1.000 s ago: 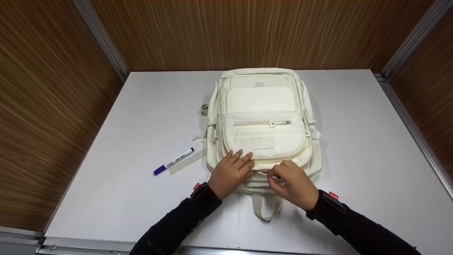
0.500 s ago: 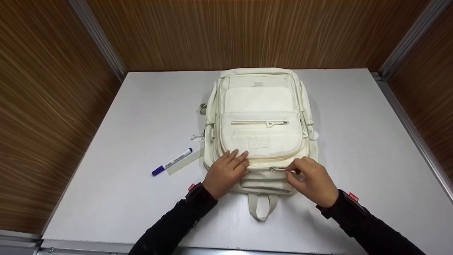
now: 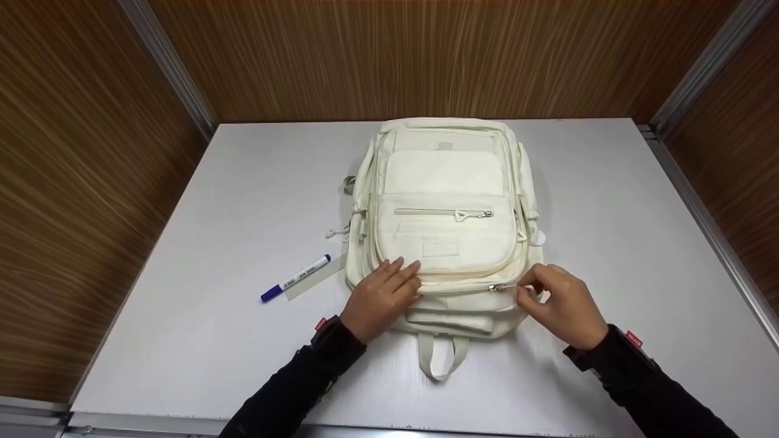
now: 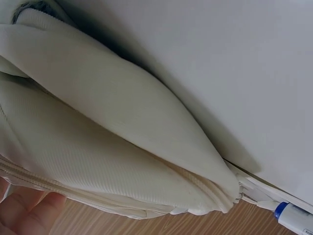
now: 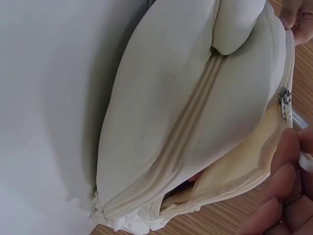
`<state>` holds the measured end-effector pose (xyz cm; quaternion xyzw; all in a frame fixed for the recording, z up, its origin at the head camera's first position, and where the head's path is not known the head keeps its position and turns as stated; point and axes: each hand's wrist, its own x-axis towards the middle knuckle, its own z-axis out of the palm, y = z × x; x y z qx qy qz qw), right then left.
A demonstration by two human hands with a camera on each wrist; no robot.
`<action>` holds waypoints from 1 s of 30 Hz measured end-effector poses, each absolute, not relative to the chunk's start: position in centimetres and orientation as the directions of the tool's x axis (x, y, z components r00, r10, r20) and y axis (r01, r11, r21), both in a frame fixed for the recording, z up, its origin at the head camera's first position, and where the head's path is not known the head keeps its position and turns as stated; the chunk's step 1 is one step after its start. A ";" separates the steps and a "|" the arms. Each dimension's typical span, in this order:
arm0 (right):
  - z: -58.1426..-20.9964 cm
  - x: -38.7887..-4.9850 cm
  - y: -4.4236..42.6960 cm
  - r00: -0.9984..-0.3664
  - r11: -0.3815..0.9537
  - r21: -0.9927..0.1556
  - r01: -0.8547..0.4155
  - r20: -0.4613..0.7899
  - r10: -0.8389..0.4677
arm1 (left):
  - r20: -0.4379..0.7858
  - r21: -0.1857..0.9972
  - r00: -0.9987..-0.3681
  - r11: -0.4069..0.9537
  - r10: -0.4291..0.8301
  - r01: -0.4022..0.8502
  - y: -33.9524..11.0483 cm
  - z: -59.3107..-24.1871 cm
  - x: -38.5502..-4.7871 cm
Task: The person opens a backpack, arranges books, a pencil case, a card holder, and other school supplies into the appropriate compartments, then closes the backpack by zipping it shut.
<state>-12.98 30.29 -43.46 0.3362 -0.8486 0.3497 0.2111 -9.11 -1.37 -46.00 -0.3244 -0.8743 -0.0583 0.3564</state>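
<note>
A cream backpack (image 3: 450,170) lies front side up on the table, its top loop (image 3: 443,359) toward the person. My right hand (image 3: 563,304) pinches the pull of a zipper slider (image 3: 494,288) near the bag's lower right. In the right wrist view, the zipped edge is joined behind the slider (image 5: 284,98); ahead of it the pocket gapes, showing a beige lining (image 5: 239,152) and something dark and reddish inside. My left hand (image 3: 380,301) rests on the front panel with fingers extended, beside the zipper line. In the left wrist view its fingertips touch the zipper edge (image 4: 49,186).
A white marker with purple-blue caps (image 3: 296,278) lies left of the bag, next to a flat beige strap (image 3: 316,278). A white table (image 3: 182,340) carries everything. Wood-grain panels (image 3: 389,61) stand at its back and sides.
My right hand has drawn the zipper slider rightward along the pocket edge, from the middle toward the bag's right corner. My left hand stays on the panel, while the bag appears slightly farther left.
</note>
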 end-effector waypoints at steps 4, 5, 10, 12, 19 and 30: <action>-43.9 -13.5 31.0 -0.719 0.561 -0.465 -0.685 0.560 -0.412 | 0.662 -0.129 -0.531 0.778 0.529 0.614 -1.5 -46.1 -9.0; -44.0 -13.7 31.2 -0.727 0.569 -0.469 -0.675 0.553 -0.407 | 0.662 -0.129 -0.530 0.778 0.529 0.615 -1.5 -46.1 -9.0; -44.0 -14.6 32.3 -0.786 0.618 -0.508 -0.599 0.521 -0.334 | 0.666 -0.124 -0.531 0.780 0.524 0.613 -1.7 -46.0 -8.8; -44.0 -15.1 32.8 -0.810 0.637 -0.528 -0.562 0.507 -0.294 | 0.668 -0.120 -0.532 0.781 0.520 0.612 -1.8 -46.0 -8.7; -43.9 -16.7 33.1 -0.839 0.649 -0.554 -0.522 0.469 -0.275 | 0.666 -0.111 -0.538 0.782 0.516 0.613 -2.0 -46.2 -8.8; -43.9 -18.9 32.6 -0.838 0.647 -0.544 -0.534 0.441 -0.321 | 0.655 -0.081 -0.552 0.775 0.515 0.627 -2.0 -46.3 -8.6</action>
